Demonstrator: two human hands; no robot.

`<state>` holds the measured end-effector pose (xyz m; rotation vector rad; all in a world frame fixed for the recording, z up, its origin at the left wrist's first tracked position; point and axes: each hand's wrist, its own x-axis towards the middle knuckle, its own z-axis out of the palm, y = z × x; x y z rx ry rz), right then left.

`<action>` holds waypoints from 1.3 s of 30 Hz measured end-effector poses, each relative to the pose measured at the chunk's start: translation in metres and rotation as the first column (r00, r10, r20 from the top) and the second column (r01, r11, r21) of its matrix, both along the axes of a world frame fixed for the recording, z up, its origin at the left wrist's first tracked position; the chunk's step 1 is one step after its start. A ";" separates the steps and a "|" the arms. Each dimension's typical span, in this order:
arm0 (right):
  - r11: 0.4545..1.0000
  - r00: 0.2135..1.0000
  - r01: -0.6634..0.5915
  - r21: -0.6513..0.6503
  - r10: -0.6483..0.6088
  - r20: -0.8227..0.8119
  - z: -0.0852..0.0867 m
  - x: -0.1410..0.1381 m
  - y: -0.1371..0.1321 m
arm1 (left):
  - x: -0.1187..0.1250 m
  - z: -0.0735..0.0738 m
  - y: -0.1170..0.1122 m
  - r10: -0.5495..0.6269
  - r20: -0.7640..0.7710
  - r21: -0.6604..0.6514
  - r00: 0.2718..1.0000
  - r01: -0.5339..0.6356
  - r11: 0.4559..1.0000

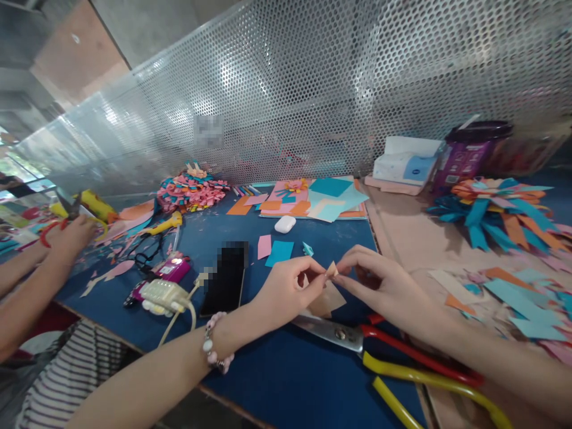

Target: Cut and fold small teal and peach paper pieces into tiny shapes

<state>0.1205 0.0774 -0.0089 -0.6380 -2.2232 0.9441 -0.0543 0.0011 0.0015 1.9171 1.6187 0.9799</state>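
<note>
Between the fingertips of both hands is a small folded piece of cream paper (331, 270). My left hand (290, 292), with a beaded bracelet (213, 345) at its wrist, pinches it from the left. From the right, the thumb and fingers of my right hand (379, 283) close on the same piece. Below the hands lies a flat sheet of cream paper (326, 301), partly covered by my left hand. Large scissors (346, 336) with red and yellow handles rest under my hands and right forearm. A small folded light-blue paper (307, 249) and a blue paper square (279, 253) lie just beyond.
A phone (226, 280), a white cable block (163, 296) and a glue gun (165, 225) lie left. Behind are an earbud case (285, 224) and coloured paper sheets (330, 199). Paper scraps (518, 298) spread right. At far left, a co-worker's hand (78, 235) holds scissors.
</note>
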 end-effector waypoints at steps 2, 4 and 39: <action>1.000 1.000 -0.006 -0.007 0.006 -0.011 -0.001 0.000 0.001 | 0.000 0.001 0.000 -0.001 -0.003 0.003 1.000 0.001 1.000; 1.000 1.000 -0.015 -0.024 0.015 -0.021 -0.002 0.001 0.001 | 0.000 0.002 0.000 -0.001 -0.006 0.003 1.000 0.001 1.000; 0.986 1.000 0.026 -0.162 -0.023 0.017 0.002 0.001 0.007 | 0.000 0.002 0.003 0.005 0.006 -0.034 1.000 -0.005 0.999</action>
